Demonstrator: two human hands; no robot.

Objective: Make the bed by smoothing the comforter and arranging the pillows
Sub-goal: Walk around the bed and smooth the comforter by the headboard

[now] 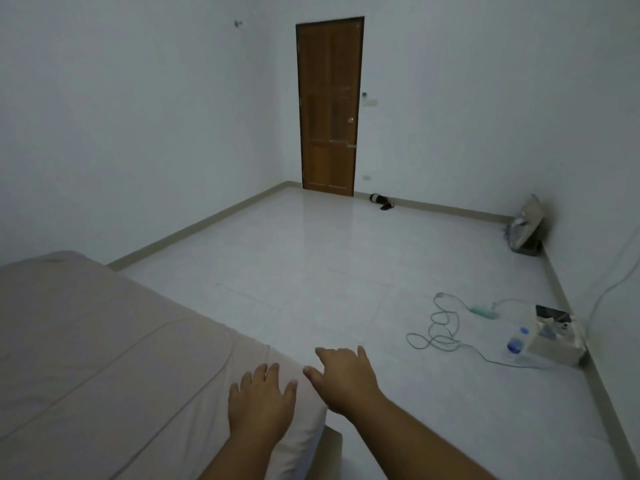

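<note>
Rightward, cables (chargers, perhaps) beyond comforter.

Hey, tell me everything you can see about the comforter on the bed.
The comforter is pale pinkish-beige fabric, spread across the lower left of the view. It lies mostly flat, with long stitched lines or creases running diagonally and light wrinkles near the corner, where it drapes over the edge. The left hand rests flat on it by that corner, fingers straight. The right hand is spread at its edge, though contact there is unclear.
</note>
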